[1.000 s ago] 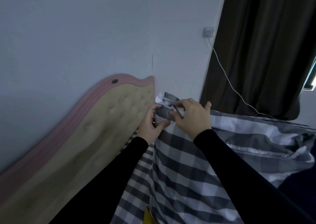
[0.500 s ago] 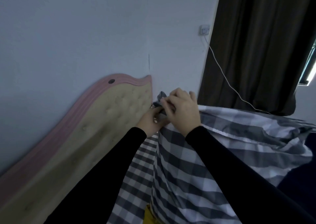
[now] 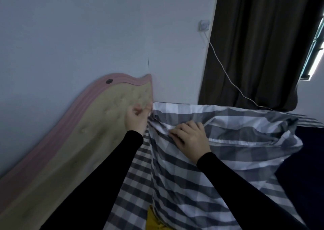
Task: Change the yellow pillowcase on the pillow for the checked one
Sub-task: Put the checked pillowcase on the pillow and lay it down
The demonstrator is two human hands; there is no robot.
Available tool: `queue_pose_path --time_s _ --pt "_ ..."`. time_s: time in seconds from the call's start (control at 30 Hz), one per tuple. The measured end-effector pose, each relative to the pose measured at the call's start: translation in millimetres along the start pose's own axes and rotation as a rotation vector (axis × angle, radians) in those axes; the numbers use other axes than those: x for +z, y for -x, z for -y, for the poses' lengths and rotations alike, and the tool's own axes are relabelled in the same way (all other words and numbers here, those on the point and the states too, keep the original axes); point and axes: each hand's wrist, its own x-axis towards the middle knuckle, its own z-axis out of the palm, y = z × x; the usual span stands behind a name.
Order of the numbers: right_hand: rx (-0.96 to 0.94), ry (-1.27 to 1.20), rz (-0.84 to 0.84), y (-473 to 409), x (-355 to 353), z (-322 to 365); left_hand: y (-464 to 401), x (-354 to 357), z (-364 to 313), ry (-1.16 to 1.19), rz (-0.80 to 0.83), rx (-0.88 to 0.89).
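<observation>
My left hand [image 3: 135, 118] pinches the checked case's [image 3: 184, 182] top corner beside the headboard [image 3: 98, 124]; my right hand [image 3: 190, 138], fingers curled, grips a fold.

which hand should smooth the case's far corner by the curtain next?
Right, probably. The right hand already lies on the checked case, nearer the curtain. The left hand pinches the corner by the headboard.

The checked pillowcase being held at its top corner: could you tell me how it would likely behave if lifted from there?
The checked pillowcase would probably sag; it already folds and creases between the left hand and right hand. It looks thin and light, bunching easily at the pinched corner. Loose cloth on the right might trail and drag.
</observation>
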Motion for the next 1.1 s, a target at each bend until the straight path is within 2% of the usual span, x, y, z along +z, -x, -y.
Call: queue_pose_path --time_s 0.03,0.07,0.1,0.17,0.23,0.27,0.37,0.43,0.53,0.6,0.7,0.87,0.93,1.03,1.1 --pt "-0.009 -0.040 0.031 -0.9 -3.5 0.1 3.3 -0.6 -4.9 -0.115 -0.009 0.171" --pt "0.000 -0.076 0.049 -4.3 -10.1 -1.4 4.7 -0.7 -9.1 -0.246 0.078 0.375" --pt "0.022 -0.095 0.039 -9.2 -19.7 -4.3 6.3 0.8 -15.1 -0.389 0.223 0.562" --pt "0.088 -0.063 -0.031 -17.9 -41.3 -14.1 7.2 9.3 -22.3 -0.737 0.463 0.754" --pt "0.204 0.036 -0.065 -20.7 -60.7 -31.5 7.5 20.3 -25.1 -0.995 0.497 0.773" --pt "0.285 0.104 -0.031 -20.5 -69.9 -44.0 8.1 25.1 -27.8 -1.074 0.491 0.761" --pt "0.560 0.278 0.275 -10.0 -101.6 -88.6 0.9 36.1 -25.8 -1.187 0.481 0.736" --pt "0.689 0.297 0.417 5.9 -124.7 -115.6 -3.7 39.7 -24.1 -1.187 0.496 0.724" --pt "0.663 0.294 0.453 30.4 -146.7 -135.2 -1.3 48.4 -25.0 -1.174 0.502 0.766" --pt "0.649 0.292 0.458 38.2 -149.5 -136.0 11.3 58.9 -29.8 -1.218 0.575 0.813" --pt "0.667 0.313 0.431 34.8 -151.9 -133.5 34.2 76.6 -37.1 -1.288 0.678 0.804" --pt "0.649 0.290 0.283 23.4 -165.7 -126.3 31.5 78.8 -47.6 -1.288 0.627 0.805" --pt "0.615 0.307 0.153 16.7 -172.9 -122.5 30.0 76.4 -55.2 -1.268 0.627 0.815" --pt "0.505 0.332 -0.058 10.6 -179.0 -116.0 39.6 77.7 -70.4 -1.248 0.559 0.778" --pt "0.441 0.344 -0.070 23.4 -176.3 -108.9 47.7 76.3 -71.1 -1.263 0.493 0.761"
